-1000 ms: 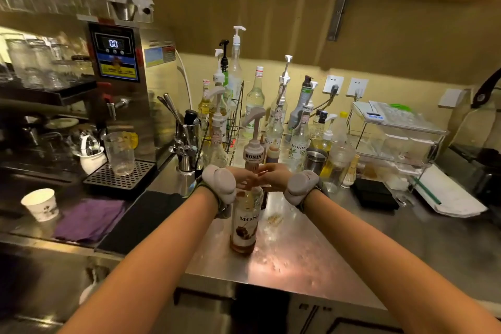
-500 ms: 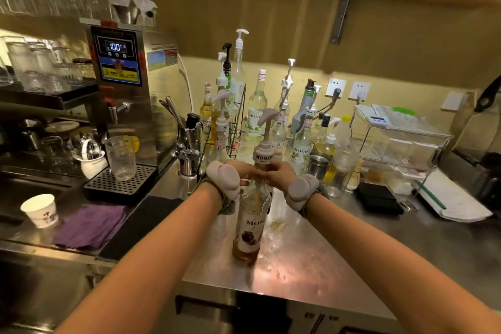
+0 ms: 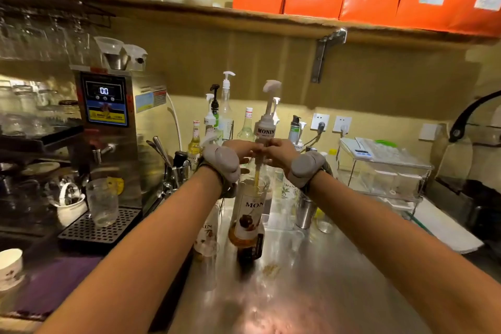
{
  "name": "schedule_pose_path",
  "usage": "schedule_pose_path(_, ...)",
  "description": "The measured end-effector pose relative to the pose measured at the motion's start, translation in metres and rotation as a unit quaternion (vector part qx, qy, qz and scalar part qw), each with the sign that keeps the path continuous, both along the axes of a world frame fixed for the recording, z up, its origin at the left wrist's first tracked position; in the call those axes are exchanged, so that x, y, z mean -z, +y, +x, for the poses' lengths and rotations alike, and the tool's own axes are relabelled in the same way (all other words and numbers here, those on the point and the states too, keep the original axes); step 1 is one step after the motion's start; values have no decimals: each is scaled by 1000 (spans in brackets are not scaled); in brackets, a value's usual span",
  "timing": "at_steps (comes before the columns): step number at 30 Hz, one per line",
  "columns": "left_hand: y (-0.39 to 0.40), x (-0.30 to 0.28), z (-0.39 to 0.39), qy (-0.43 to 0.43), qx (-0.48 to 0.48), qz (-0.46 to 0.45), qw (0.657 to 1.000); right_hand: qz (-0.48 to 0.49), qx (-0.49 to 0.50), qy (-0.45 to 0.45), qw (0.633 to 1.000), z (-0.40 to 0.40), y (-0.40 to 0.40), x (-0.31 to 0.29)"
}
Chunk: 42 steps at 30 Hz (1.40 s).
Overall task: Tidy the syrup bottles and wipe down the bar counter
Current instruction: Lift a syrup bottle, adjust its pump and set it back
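A Monin syrup bottle (image 3: 250,221) with amber liquid stands on the steel bar counter (image 3: 311,287) in front of me. Its white pump (image 3: 267,127) is lifted above the neck, and the thin tube still reaches down into the bottle. My left hand (image 3: 240,150) and my right hand (image 3: 280,154) meet just under the pump's collar, fingers closed on it from either side. A purple cloth (image 3: 54,286) lies at the counter's left front. Several more syrup bottles (image 3: 226,116) stand in a group against the back wall.
A second, blurred Monin bottle (image 3: 207,236) stands just left of the first. A hot-water machine (image 3: 108,119) and a glass (image 3: 102,202) on its drip tray are at the left. A steel cup (image 3: 305,213) and a clear rack (image 3: 385,168) are at the right, and a paper cup (image 3: 9,266) at the far left.
Both hands have risen with the pump, drawing it up out of the bottle neck so its tube shows. The view has tipped upward and now takes in the shelf.
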<state>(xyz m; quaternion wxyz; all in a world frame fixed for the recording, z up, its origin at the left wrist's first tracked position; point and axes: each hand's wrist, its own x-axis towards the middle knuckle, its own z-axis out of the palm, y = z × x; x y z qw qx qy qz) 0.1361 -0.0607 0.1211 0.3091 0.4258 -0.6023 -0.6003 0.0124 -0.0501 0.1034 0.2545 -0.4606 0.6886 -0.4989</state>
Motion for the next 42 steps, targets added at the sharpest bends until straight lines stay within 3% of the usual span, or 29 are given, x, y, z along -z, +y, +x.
schedule_pose_path(12,-71,-21,-39,26,-81,-70,994,-56,-2,-28,998,-28,-69,-25)
schedule_pose_path(27,-160,-30,-101,112,-130,-78,982,-100,-10,-11,995,-80,-166,-30)
schedule_pose_path(42,-245,9,-156,129,-177,-51,974,-89,11,45,995,-121,-250,9)
